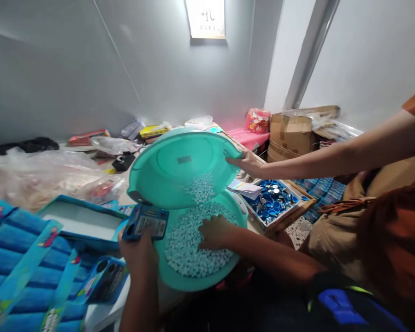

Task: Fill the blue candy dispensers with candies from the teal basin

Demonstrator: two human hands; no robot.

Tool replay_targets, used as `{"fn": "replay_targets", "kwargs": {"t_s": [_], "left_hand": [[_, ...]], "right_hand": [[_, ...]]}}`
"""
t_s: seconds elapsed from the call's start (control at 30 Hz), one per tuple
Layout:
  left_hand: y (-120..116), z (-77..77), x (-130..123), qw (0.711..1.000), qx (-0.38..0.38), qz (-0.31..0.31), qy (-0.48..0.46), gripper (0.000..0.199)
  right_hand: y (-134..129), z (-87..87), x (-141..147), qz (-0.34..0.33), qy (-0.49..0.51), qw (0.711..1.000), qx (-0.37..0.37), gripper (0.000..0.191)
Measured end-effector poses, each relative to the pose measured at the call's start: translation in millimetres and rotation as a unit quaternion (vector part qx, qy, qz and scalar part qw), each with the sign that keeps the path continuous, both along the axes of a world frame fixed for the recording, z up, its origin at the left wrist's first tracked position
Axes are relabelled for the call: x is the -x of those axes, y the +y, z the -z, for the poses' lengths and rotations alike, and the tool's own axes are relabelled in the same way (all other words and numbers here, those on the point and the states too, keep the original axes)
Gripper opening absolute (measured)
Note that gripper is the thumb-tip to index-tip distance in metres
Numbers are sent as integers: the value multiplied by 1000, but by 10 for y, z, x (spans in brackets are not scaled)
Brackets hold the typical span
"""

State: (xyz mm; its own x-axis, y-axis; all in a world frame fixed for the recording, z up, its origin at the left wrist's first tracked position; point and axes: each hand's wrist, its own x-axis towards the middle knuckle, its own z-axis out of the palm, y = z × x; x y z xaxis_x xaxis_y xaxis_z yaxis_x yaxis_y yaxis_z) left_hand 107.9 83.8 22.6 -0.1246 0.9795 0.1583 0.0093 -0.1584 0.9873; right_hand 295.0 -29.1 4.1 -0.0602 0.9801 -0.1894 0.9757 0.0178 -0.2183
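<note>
My left hand point(141, 251) holds a small blue box point(147, 223) at the left side of a green basin point(190, 282). Many small pale pellets point(186, 249) lie in this basin. My right hand point(216, 232) rests among the pellets, its fingers partly sunk in them, so whether it grips any is hidden. Above, a second green basin point(155, 170) is tilted, with more pellets at its lower edge. Another person's hand point(247, 163) grips the right rim of that upper basin.
Blue packages point(17, 258) and an open blue tray point(86, 217) lie at the left. Right of the basins stands a box of blue caps point(273, 200). Cardboard boxes point(288, 136) are behind it. The other person's arm point(339, 154) reaches in from the right.
</note>
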Motion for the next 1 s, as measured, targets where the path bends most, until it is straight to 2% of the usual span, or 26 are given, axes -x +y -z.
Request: {"fn": "replay_targets", "kwargs": {"t_s": [0.13, 0.33, 0.7, 1.0], "left_hand": [[-46, -56, -28, 999, 19, -23, 13, 70], [-98, -100, -44, 999, -6, -16, 38, 65], [-75, -22, -100, 999, -42, 9, 4, 67], [-13, 47, -95, 999, -38, 35, -5, 66]], "right_hand": [[2, -17, -105, -13, 11, 1000, 1, 42], [23, -26, -216, -20, 39, 999, 12, 40], [-9, -72, -253, -9, 82, 997, 8, 36], [-11, -79, -276, -8, 108, 994, -11, 31]]}}
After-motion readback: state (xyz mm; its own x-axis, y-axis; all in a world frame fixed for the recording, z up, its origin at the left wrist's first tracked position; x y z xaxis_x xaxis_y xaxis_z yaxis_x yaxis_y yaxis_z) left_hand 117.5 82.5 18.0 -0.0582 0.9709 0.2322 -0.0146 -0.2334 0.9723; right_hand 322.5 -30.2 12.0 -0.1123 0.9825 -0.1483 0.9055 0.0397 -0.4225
